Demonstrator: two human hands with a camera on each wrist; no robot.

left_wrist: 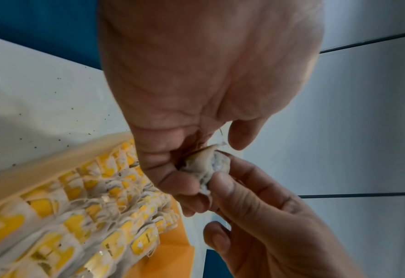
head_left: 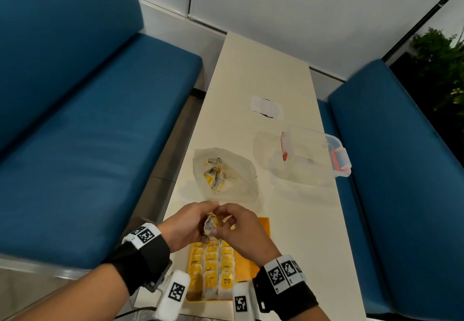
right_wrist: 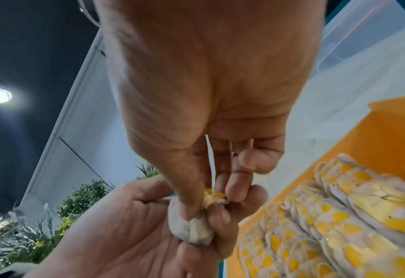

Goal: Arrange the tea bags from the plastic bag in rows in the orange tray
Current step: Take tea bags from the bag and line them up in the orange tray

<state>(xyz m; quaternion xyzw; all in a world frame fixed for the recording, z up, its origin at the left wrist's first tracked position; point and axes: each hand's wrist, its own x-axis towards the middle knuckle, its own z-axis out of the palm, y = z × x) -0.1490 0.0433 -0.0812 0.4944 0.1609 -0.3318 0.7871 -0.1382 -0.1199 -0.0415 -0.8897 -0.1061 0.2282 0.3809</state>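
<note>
Fingers (right_wrist: 189, 212) of the left hand (head_left: 185, 225) and right hand (head_left: 242, 227) pinch one tea bag (head_left: 211, 224) above the orange tray (head_left: 262, 232) on the desk (head_left: 263, 74), where rowed tea bags (head_left: 213, 268) include a yellow tag reading "RELAX", the plastic bag (head_left: 226, 172) lying beyond.

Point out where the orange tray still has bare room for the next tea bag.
Bare floor shows along the orange tray's right side and far end, beside three packed rows of tea bags. Both hands crowd over the far end.
</note>
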